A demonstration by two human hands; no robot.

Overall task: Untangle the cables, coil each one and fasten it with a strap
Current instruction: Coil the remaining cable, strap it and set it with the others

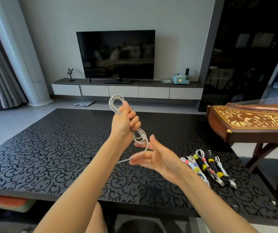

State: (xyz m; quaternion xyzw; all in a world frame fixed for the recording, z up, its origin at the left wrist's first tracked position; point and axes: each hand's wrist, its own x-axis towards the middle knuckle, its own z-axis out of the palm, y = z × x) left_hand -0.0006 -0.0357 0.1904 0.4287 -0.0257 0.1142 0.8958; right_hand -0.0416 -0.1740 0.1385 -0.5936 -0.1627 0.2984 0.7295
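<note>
Above the table, my left hand clenches the coiled white cable, keeping its loops together; my right hand, fingers straight, apparently guides the loose tail.

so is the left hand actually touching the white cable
Touching. The head view shows the left hand gripping the white cable mid-coil, fingers curled round it, loops sticking out above and below.

Head-worn view, forward and down, close over table
</note>
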